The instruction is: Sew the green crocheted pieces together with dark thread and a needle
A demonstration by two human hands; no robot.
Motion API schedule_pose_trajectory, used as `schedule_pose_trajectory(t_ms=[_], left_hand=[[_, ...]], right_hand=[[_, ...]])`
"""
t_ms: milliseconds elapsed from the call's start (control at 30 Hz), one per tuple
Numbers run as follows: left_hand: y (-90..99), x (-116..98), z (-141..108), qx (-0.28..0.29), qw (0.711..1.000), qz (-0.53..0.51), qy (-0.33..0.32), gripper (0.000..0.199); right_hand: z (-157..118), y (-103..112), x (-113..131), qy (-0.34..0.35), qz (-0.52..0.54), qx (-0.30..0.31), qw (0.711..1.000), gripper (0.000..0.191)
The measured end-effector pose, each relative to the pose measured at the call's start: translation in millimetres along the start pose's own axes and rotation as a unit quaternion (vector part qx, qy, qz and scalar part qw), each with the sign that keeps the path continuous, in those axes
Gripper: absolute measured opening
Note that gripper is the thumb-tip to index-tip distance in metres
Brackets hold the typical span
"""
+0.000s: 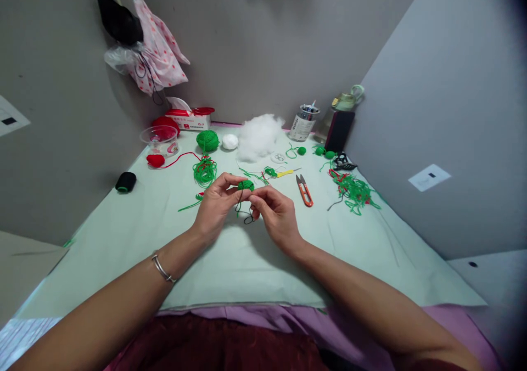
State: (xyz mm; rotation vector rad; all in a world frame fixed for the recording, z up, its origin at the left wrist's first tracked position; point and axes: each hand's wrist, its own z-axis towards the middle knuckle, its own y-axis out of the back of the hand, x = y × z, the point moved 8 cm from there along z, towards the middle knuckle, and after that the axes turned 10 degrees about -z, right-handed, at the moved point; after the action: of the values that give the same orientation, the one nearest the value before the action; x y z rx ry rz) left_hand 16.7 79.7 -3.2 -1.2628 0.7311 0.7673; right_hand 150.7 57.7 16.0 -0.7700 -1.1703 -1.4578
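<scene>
My left hand [219, 202] pinches a small green crocheted piece [246, 185] between thumb and fingers, above the middle of the table. Against its right edge, the thumb and forefinger of my right hand [276, 213] are pressed together; whatever is between them is too small to make out. Dark thread [248, 220] hangs in loops below the piece, between the two hands. Just beyond them lie a yellow-handled crochet hook [285, 173] and a small green yarn bundle [270, 171]. Orange-handled thread snips [304, 191] rest to the right of my right hand.
Behind are a green yarn ball [207, 140], white stuffing [259, 138] and a pen cup [302, 124]. Tangled green and red yarn lies left [205, 172] and right [356, 192]. A black thread spool [125, 182] stands far left, a phone [340, 131] leans against a bottle [345, 102].
</scene>
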Motion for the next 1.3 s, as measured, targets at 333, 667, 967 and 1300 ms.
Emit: schedule_pose_trajectory(t_ms=[333,667,967,1300], left_hand=[[5.0,-9,3,-0.001,0.999,0.035,-0.029,0.03],[-1.1,-1,1,0.046,0.992,0.115,-0.006,0.027],[-9.0,5,1,0.095,0.984,0.149,0.029,0.029],[-19.8,21,-8,0.176,0.962,0.166,0.125,0.031]], right_hand=[[8,-2,-1,-0.01,0.023,0.064,0.998,0.019],[20,6,-11,-0.032,0.039,0.087,0.995,0.027],[23,21,6,0.047,-0.109,0.064,0.991,0.011],[33,47,-5,-0.17,0.164,0.071,0.969,0.034]])
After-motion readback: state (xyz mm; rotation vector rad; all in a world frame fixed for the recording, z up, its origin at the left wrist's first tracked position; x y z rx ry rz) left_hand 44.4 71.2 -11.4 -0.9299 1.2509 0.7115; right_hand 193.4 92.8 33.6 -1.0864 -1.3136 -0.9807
